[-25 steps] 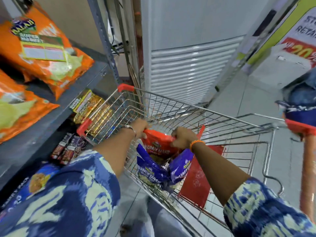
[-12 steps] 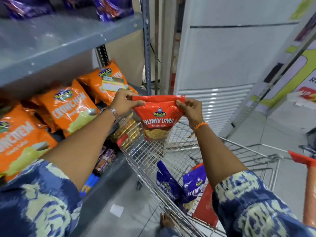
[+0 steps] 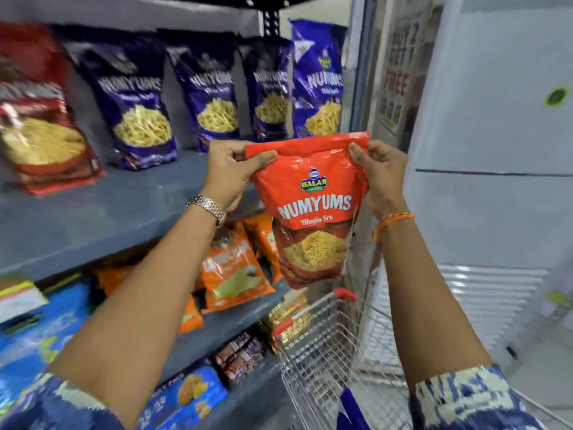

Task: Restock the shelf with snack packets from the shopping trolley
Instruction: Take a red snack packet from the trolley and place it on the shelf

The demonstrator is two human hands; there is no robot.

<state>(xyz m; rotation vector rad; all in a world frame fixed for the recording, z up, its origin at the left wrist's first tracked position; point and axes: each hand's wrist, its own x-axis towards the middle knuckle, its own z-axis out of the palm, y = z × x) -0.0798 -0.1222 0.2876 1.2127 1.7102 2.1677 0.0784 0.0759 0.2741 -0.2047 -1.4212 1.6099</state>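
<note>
The red Numyums packet is held upright in front of the shelf, pinched at its top corners by the left hand and right hand. Judged light, soft and crushable; the sealed top seam is best gripped. The blue Numyums packets stand far left; the trolley is below.

I see the red Numyums packet upright, pinched at its top corners, in front of the grey shelf, above the wire trolley holding a blue packet.
</note>
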